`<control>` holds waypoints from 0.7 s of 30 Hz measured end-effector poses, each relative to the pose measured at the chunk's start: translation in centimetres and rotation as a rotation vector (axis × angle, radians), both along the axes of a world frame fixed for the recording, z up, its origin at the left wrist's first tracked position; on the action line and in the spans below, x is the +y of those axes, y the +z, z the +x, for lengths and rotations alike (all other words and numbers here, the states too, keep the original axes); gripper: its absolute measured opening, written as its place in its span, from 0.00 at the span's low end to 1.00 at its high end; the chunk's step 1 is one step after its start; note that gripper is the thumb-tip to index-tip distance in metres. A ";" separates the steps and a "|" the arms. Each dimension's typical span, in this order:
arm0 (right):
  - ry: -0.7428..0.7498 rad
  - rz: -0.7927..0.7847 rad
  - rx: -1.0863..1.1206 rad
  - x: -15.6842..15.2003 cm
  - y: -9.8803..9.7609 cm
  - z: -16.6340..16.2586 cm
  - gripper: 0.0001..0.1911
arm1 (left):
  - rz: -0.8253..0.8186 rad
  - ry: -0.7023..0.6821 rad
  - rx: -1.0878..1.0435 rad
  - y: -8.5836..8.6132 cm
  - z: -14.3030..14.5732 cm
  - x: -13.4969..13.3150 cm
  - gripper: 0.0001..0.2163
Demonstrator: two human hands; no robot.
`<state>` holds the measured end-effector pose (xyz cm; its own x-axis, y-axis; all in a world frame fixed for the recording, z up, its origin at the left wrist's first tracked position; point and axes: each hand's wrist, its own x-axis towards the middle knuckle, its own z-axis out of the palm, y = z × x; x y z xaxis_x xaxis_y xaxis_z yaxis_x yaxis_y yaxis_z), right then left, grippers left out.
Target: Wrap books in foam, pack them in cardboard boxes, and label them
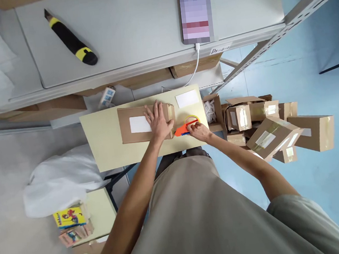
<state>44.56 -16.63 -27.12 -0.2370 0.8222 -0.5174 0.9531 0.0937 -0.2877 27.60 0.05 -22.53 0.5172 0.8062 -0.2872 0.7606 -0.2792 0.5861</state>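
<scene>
A brown cardboard box point(133, 124) with a white label lies on a pale yellow table point(104, 142). My left hand point(158, 120) rests flat on the box's right part, fingers spread. My right hand point(198, 131) grips an orange tape dispenser point(183, 129) with a yellowish tape roll, its nose at the box's right end. A loose white label point(187, 99) lies on the table beyond the dispenser.
A pile of taped cardboard boxes point(266, 129) lies on the blue floor to the right. A grey shelf above holds a black and yellow utility knife point(71, 40) and a charging phone point(195, 11). White plastic bags point(60, 181) and booklets point(70, 218) sit to the left.
</scene>
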 end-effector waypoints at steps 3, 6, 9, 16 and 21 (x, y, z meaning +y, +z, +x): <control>0.076 0.021 0.036 0.8 0.1 -2.6 0.22 | 0.032 -0.098 0.005 0.3 -1.5 -0.7 0.50; 0.116 0.063 0.070 1.9 0.2 -5.6 0.19 | 0.102 -0.205 0.068 0.3 -2.8 -1.5 0.45; 0.140 0.063 0.071 2.0 0.1 -7.7 0.17 | 0.161 -0.295 0.114 0.2 -4.1 -2.1 0.40; 0.056 -0.118 -0.009 -5.2 0.7 0.5 0.23 | 0.205 -0.339 0.096 -0.4 -5.1 -2.2 0.36; -0.233 -0.106 -0.205 -5.2 3.1 9.3 0.28 | 0.217 -0.331 0.088 -0.4 -4.9 -2.4 0.35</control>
